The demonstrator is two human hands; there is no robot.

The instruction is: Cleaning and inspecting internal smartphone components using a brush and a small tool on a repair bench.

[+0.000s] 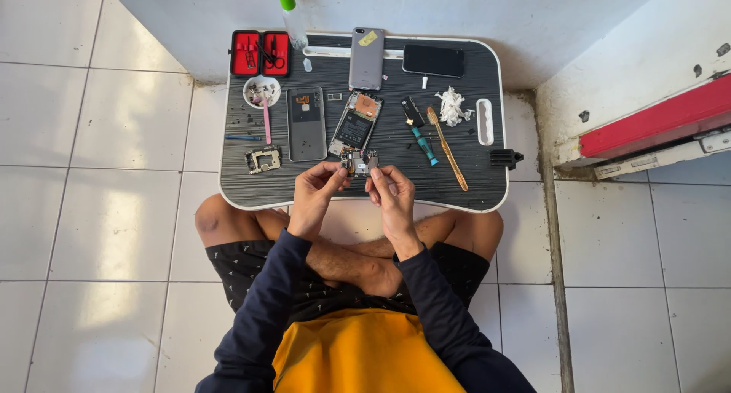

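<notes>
A: What are the fingers doing?

B: The left hand point(318, 186) and right hand point(390, 189) both pinch a small circuit board point(359, 163), fingers closed on its two ends, just above the near edge of the dark tabletop point(472, 187).

A: And around them?

B: Just beyond lie an opened phone body point(355, 122), a grey back cover point(306, 123), a teal screwdriver point(424, 145) and a wooden toothbrush point(448, 149). Farther back sits a red tool case point(260, 53).

Phone parts and tools on a black ribbed tabletop point(472, 187)

A red tool case point(260, 54) and a green-capped bottle point(292, 16) sit at the far edge, beside a grey phone back point(366, 58) and a black phone point(433, 60); nearer lie a teal screwdriver point(424, 145), a wooden toothbrush point(448, 149) and crumpled tissue point(452, 106).
</notes>
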